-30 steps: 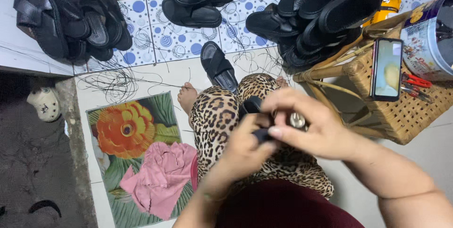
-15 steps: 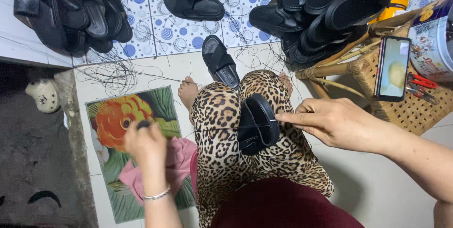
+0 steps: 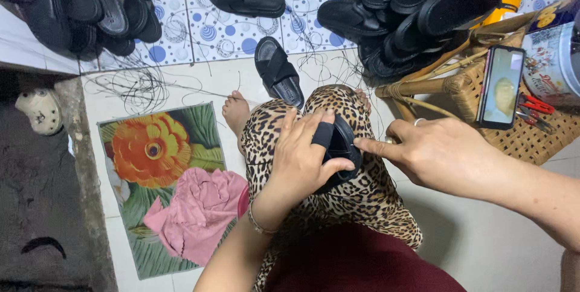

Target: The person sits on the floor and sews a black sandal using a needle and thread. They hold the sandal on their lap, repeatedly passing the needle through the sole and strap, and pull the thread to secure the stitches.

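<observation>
both hands meet on a black sandal (image 3: 339,147) that rests on the person's lap, over the leopard-print trousers (image 3: 368,195). left hand (image 3: 305,156) is wrapped around the sandal from the near side, thumb underneath and fingers over its top; one finger wears a dark sleeve. right hand (image 3: 441,153) reaches in from the right, its forefinger and thumb pinched at the sandal's edge; whether it grips a thread or small tool there cannot be told.

the sandal sits on a rounded knee rather than a flat surface, so a hard tug from the right hand could likely twist it out of the left hand's grip and send it down to the tiled floor (image 3: 199,80). loose dark threads (image 3: 130,86) lie scattered on the floor at the far left, and a foot (image 3: 234,111) could snag in them. a phone (image 3: 500,86) stands propped on the wicker stool (image 3: 531,135) just right of the right hand; a wide elbow swing might knock it over.
</observation>
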